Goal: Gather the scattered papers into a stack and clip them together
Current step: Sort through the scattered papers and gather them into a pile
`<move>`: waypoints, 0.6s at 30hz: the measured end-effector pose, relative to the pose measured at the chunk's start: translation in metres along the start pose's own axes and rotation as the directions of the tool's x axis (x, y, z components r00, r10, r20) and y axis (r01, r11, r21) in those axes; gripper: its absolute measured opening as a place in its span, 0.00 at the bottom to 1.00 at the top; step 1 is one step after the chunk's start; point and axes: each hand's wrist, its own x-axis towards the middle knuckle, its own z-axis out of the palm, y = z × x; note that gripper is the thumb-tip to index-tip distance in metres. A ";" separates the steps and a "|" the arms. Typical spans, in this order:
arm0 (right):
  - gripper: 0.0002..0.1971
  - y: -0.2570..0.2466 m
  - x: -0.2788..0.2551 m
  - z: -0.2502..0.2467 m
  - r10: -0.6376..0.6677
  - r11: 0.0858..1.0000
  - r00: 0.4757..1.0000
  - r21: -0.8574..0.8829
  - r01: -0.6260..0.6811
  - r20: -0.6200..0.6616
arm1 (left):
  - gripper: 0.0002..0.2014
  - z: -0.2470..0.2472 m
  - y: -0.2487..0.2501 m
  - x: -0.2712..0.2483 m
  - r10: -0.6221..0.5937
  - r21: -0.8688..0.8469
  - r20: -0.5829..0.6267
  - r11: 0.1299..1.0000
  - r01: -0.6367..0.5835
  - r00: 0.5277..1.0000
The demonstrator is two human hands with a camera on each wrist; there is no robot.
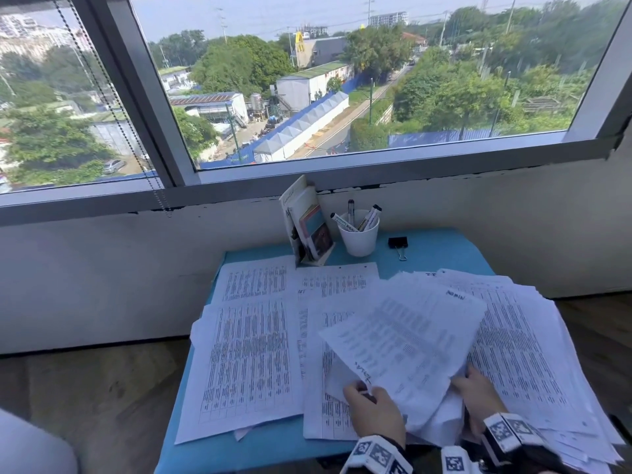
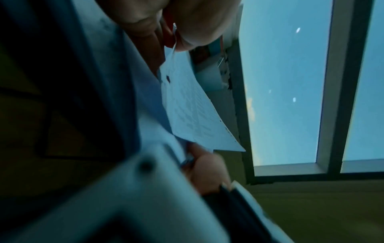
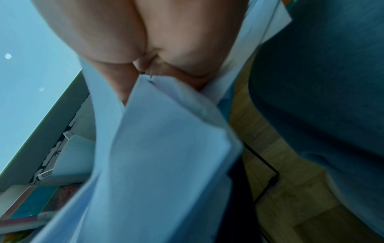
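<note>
Printed sheets lie scattered over the blue table (image 1: pixel 441 251). A lifted bundle of papers (image 1: pixel 407 340) tilts above the table's near middle. My left hand (image 1: pixel 371 410) pinches its near left corner, and the left wrist view shows the thumb pressed on the sheet (image 2: pixel 193 105). My right hand (image 1: pixel 478 393) grips the bundle's near right edge, with fingers curled round the sheets (image 3: pixel 166 148). Several flat sheets (image 1: pixel 249 354) lie to the left. A fanned pile (image 1: pixel 519 336) spreads on the right. A black binder clip (image 1: pixel 398 243) sits at the back, apart from both hands.
A white cup of markers (image 1: pixel 359 236) and a holder with booklets (image 1: pixel 307 230) stand at the table's back edge under the window. A white wall runs behind. Wooden floor (image 1: pixel 102 388) lies left of the table, which is small and mostly covered with sheets.
</note>
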 end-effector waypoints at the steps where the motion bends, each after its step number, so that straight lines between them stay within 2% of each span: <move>1: 0.25 -0.006 -0.007 0.003 0.016 0.997 1.000 0.077 -0.016 0.005 | 0.02 0.001 -0.001 -0.005 -0.015 -0.015 0.005 1.000 0.015 1.000; 3: 0.22 -0.015 -0.022 0.008 0.087 0.950 0.995 0.296 -0.098 0.050 | 0.02 0.004 -0.002 -0.010 -0.047 -0.026 -0.002 0.999 0.047 0.999; 5: 0.23 -0.016 -0.024 0.008 0.074 0.915 0.992 0.389 -0.108 0.101 | 0.04 0.009 -0.006 -0.009 -0.064 -0.015 -0.006 0.998 0.064 0.998; 6: 0.26 -0.017 -0.025 0.009 0.026 0.930 0.996 0.363 -0.056 0.086 | 0.05 0.011 -0.007 -0.009 -0.070 -0.006 -0.003 0.998 0.070 0.998; 8: 0.36 -0.007 -0.010 0.006 -0.039 0.985 0.997 0.171 0.026 0.070 | 0.08 0.012 -0.009 -0.008 -0.061 0.054 0.051 0.997 0.058 0.997; 9: 0.33 -0.006 -0.009 0.005 -0.039 0.995 0.999 0.094 0.036 0.036 | 0.08 0.010 -0.010 -0.006 -0.044 0.085 0.076 0.996 0.037 0.996; 11: 0.15 0.000 -0.004 0.005 -0.022 0.998 1.000 0.054 0.022 0.000 | 0.08 -0.001 -0.006 0.004 0.066 0.138 0.052 0.988 -0.073 0.996; 13: 0.09 0.002 -0.001 0.004 -0.016 1.000 1.000 0.027 0.016 0.010 | 0.10 -0.020 0.003 0.028 0.244 0.328 -0.055 0.920 -0.213 0.968; 15: 0.06 0.000 -0.002 0.004 -0.029 1.000 0.999 0.009 0.029 0.021 | 0.16 -0.045 0.014 0.061 0.338 0.539 -0.111 0.811 -0.228 0.935; 18: 0.02 -0.002 -0.004 0.004 -0.036 0.999 0.999 0.002 0.036 -0.001 | 0.28 -0.078 0.026 0.108 0.269 0.750 -0.094 0.653 -0.110 0.959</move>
